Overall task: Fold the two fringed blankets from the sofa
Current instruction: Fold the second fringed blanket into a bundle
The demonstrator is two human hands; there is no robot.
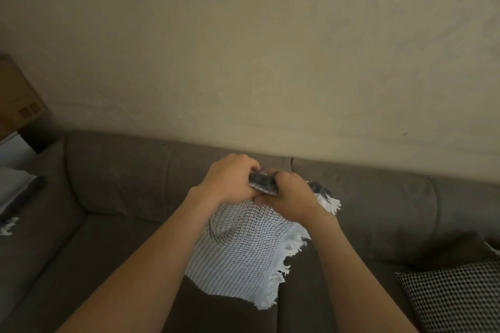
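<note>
Blanket (pixel 243 251) hangs below your grip at centre frame, long axis running down toward lower middle, fringe along right edge. Your left hand (pixel 230 181) and right hand (pixel 289 194) touch, both curled tight on bunched top edge (darker side shows there). Weave open, waffle-like, limp; tassels white. Second blanket (pixel 16 192), likely, lies far left on sofa (pixel 121 184), nearer your left hand.

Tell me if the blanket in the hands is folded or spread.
Partly folded: the blanket hangs from the left hand and right hand, which grip its top edge side by side; fringe shows at two heights.
</note>
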